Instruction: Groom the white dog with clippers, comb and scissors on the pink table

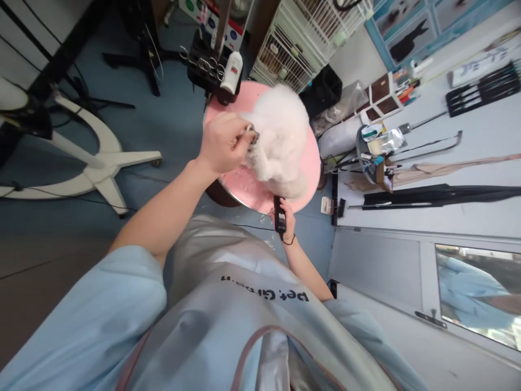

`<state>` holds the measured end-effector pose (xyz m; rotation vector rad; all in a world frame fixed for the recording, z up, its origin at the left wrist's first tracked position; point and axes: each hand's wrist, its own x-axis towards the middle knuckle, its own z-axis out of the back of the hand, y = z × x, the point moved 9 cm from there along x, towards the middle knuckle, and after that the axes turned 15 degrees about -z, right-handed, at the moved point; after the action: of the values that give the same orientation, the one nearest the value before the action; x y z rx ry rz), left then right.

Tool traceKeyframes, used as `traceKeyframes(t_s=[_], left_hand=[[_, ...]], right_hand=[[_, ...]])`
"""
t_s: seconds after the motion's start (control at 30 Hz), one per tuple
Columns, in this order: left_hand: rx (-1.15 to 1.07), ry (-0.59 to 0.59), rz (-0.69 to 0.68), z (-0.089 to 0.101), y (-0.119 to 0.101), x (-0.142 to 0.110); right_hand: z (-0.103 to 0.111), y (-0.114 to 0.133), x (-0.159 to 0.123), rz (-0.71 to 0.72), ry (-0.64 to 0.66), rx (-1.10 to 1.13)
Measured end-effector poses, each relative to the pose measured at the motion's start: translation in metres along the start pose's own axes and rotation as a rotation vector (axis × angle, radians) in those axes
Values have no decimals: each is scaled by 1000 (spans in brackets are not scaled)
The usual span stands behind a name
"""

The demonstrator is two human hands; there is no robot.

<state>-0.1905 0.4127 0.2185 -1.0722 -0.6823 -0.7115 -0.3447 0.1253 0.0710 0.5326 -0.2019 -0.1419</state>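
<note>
1. Black holder (198, 79): scissors (209, 66), white bottle (232, 71).
2. Left hand (249, 137) pinches something dark (254, 136), mostly hidden, against white fluffy animal (285, 125) on pink tabletop (312, 163).
3. My right hand (281, 210) wraps black tool (280, 217).

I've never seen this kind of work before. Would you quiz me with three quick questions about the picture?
1. Which hand grips the black handheld device? (a) left (b) right
2. True or false: the fluffy white animal is on a round pink tabletop.
3. Fill in the blank: the white bottle is beside several metal loops, which look like the handles of ____.

Key: 1. b, the right hand; 2. true; 3. scissors.
</note>
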Motion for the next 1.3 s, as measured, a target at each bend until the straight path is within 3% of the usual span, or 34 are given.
traceKeyframes(t_s=[0.17, 0.27, 0.4, 0.6, 0.73, 0.83, 0.93, 1.1, 1.17, 1.3], left_hand=[[61, -9, -58, -2, -23, 7], [55, 30, -108, -7, -34, 12], [63, 96, -120, -15, -44, 18], [46, 122, -124, -22, -54, 23], [-8, 89, -135, -22, -56, 22], [9, 92, -154, -22, -59, 20], [36, 95, -146, -20, -59, 18], [58, 47, -151, -13, -59, 16], [62, 15, -143, -11, -58, 15], [39, -9, -119, -11, -55, 11]], right_hand=[[-15, 24, 7, 36, 44, -9], [-24, 37, 8, 33, 119, -24], [-27, 57, 16, 36, 98, -12], [-63, 66, 33, -68, 198, -216], [-53, 96, 18, 40, 141, -151], [-51, 111, 17, 21, 130, -137], [-67, 106, 31, -97, 162, -195], [-87, 72, 39, -279, 222, -364], [-84, 67, 27, -233, 259, -390], [-65, 72, 1, -8, 227, -346]])
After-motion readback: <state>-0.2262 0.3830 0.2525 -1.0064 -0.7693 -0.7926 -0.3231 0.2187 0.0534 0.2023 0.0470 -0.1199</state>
